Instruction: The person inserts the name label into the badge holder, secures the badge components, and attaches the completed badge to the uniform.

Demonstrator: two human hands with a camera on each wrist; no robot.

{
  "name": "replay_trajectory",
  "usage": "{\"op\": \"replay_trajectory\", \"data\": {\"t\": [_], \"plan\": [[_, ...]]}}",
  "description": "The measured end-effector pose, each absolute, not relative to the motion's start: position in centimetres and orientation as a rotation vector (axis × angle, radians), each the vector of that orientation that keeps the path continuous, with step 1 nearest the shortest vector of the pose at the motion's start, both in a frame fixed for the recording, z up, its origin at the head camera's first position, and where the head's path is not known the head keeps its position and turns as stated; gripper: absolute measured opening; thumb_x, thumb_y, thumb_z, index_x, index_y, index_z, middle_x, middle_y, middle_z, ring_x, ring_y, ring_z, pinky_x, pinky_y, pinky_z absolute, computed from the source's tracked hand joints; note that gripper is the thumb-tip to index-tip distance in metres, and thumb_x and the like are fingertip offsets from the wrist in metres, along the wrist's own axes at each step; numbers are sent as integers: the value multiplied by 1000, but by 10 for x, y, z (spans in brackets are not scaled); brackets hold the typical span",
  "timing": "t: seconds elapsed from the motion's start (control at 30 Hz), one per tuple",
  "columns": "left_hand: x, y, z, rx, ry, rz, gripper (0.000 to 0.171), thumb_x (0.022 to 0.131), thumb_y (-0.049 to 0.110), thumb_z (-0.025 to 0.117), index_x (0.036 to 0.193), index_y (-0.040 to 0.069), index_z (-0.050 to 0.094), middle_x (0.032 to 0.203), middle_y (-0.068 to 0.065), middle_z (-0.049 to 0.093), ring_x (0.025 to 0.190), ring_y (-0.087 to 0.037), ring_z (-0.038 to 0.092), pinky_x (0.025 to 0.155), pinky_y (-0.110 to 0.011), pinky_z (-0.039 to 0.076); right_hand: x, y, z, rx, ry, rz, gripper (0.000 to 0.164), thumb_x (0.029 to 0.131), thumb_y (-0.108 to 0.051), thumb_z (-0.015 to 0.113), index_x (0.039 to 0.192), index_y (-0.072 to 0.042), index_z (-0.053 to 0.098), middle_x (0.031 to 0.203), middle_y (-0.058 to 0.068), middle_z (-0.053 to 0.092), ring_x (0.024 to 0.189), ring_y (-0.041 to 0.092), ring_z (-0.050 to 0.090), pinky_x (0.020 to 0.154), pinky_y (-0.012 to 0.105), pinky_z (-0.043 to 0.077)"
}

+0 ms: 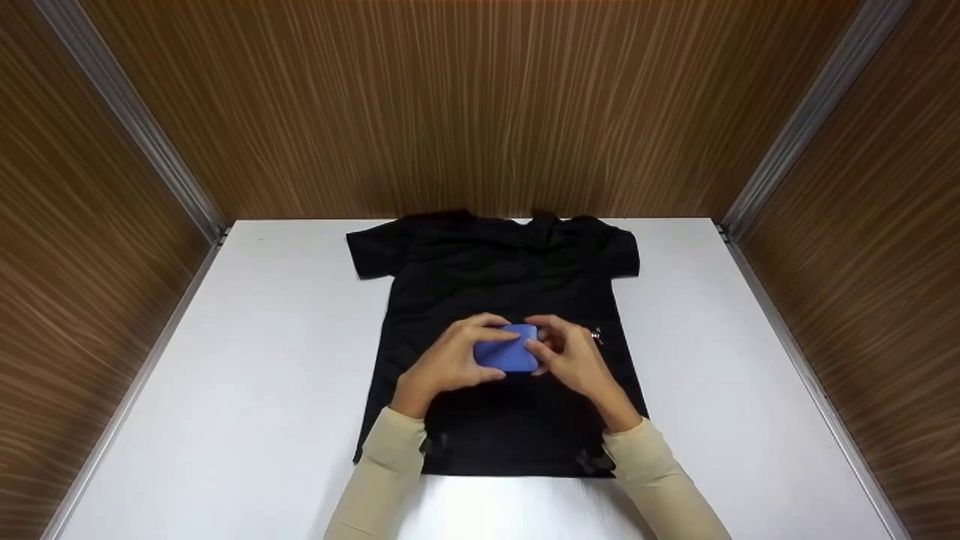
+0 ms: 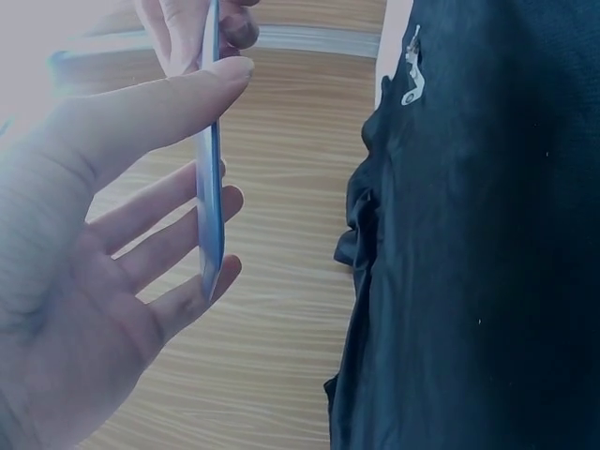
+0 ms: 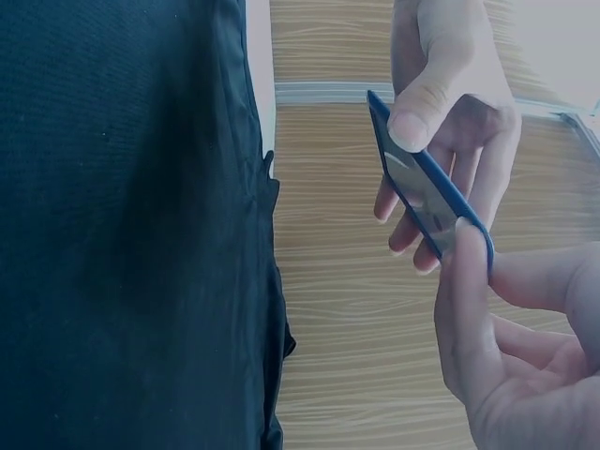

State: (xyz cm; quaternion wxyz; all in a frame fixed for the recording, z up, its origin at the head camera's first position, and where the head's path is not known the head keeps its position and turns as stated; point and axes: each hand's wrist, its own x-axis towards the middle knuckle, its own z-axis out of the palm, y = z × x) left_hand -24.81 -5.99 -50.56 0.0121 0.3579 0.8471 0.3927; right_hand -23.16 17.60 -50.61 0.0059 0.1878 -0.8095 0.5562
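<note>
Now the left hand [image 1: 453,356] and right hand [image 1: 575,358], thumbs opposing fingers, pinch opposite ends of a thin blue rectangular slab [image 1: 508,358], neither nearer; its long axis runs hand to hand, above a black short-sleeved cloth shirt [image 1: 465,289].

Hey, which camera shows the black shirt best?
The head view: it shows nearly the whole black shirt, with both short sleeves and most of the lower edge. The left wrist view shows only part, with a small metal piece; the right wrist view, only a dark stretch and one edge.
</note>
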Motion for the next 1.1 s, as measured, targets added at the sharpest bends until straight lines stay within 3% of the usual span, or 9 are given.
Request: {"op": "replay_trajectory", "data": {"t": [0.33, 0.47, 0.6, 0.77, 0.93, 1.1], "plan": [[-252, -70, -505, 1044, 2683, 1241, 58, 79, 14, 89, 134, 19, 71, 142, -10, 62, 128, -30, 59, 107, -49, 51, -242, 191, -508, 474, -2535, 1656, 22, 97, -5, 69, 118, 0, 72, 96, 20, 74, 78, 29, 74, 63, 38, 63], [-254, -74, -506, 1034, 2695, 1252, 58, 78, 13, 89, 133, 18, 72, 141, -10, 63, 127, -30, 60, 107, -49, 51, -248, 202, -505, 420, -2532, 1611, 19, 96, -2, 70, 114, 1, 74, 98, 19, 74, 79, 33, 73, 64, 33, 63], [-254, -76, -506, 1027, 2697, 1252, 57, 79, 14, 89, 134, 18, 71, 141, -11, 62, 127, -31, 59, 106, -49, 51, -253, 211, -505, 392, -2540, 1549, 17, 95, 0, 70, 111, 4, 74, 98, 20, 75, 76, 25, 72, 63, 19, 58], [-256, -78, -506, 1024, 2697, 1249, 57, 80, 16, 89, 134, 18, 71, 141, -11, 62, 127, -32, 59, 106, -48, 52, -260, 221, -507, 392, -2562, 1429, 15, 93, 1, 71, 107, 3, 75, 95, 18, 76, 74, 14, 68, 65, 14, 51], [-257, -78, -506, 1023, 2696, 1255, 58, 79, 15, 89, 134, 17, 71, 141, -11, 63, 128, -31, 59, 106, -48, 52, -268, 230, -514, 416, -2588, 1259, 14, 90, 6, 72, 103, 4, 75, 94, 18, 75, 77, 19, 69, 69, 17, 52], [-256, -79, -506, 1002, 2690, 1270, 58, 78, 12, 89, 133, 17, 72, 141, -12, 63, 129, -32, 59, 107, -49, 51, -277, 237, -518, 411, -2704, 1163, 14, 91, 4, 71, 104, 4, 75, 95, 19, 75, 81, 29, 71, 73, 30, 54]]}}
